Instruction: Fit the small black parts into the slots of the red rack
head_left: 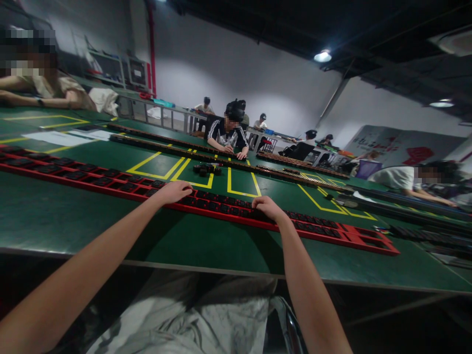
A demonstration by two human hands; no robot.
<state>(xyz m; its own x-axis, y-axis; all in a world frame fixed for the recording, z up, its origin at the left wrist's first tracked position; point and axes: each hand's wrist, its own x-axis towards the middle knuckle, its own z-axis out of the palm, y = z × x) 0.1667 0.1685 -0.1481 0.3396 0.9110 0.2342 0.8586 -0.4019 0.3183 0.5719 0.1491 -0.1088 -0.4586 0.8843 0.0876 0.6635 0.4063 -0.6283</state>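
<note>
A broad green tabletop marked with yellow tape [224,246] spans the view. Across its near side, at a slant, lies a long, narrow red frame divided into small compartments [221,217]. Across the table, a person in a dark jacket with white-striped sleeves [216,130] leans over it. The wearer's left hand [177,192] and right hand [270,208] rest on the frame, well apart, fingers curled down; whether either grips anything cannot be told. Beyond them sits a small black heap [207,169]. Smallest are black, squarish pieces [224,208] filling many compartments, including those between the hands.
</note>
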